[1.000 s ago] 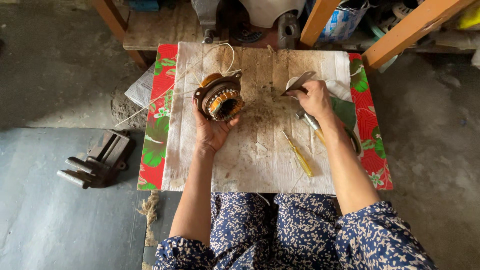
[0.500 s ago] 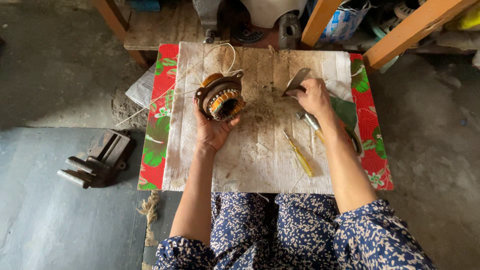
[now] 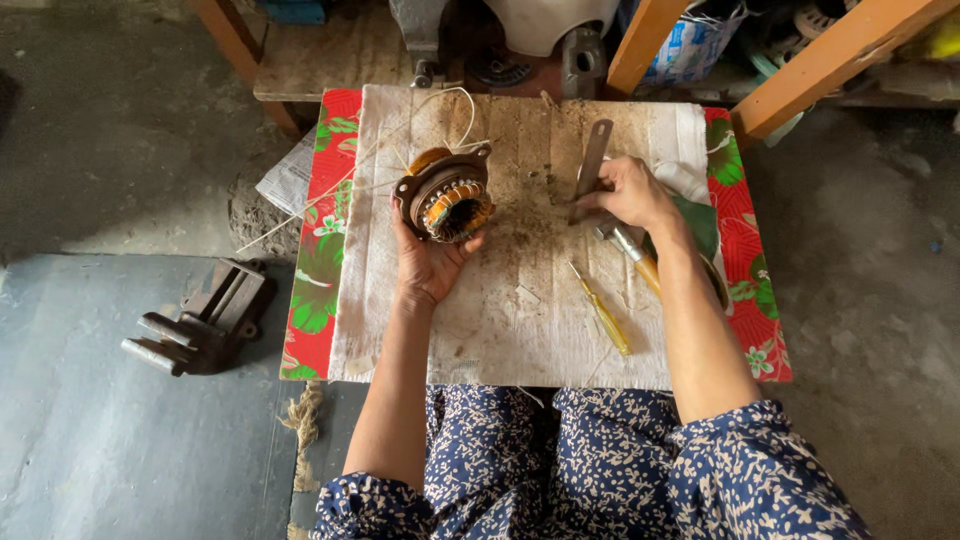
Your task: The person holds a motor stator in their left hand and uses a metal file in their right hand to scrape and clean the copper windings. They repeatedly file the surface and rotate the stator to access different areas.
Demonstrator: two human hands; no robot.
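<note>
Looking down at the bench (image 3: 500, 330), we've got the left hand (image 3: 428, 262) cupped under a small motor stator (image 3: 446, 200), gripping it from below so the copper windings face up at us. Thin pale wires trail off it toward the top left. The right hand (image 3: 632, 192) is closed around a flat grey metal strip (image 3: 592, 165), which stands nearly upright with its lower end down on the dusty white board. Just under that hand we see a tool with an orange handle (image 3: 640, 258) lying flat, and a yellow-handled screwdriver (image 3: 603, 312) a bit closer to us, untouched. A red floral cloth (image 3: 318, 270) pokes out on both sides of the board. Off on the floor to the left sits a dark metal vise (image 3: 200, 318).
</note>
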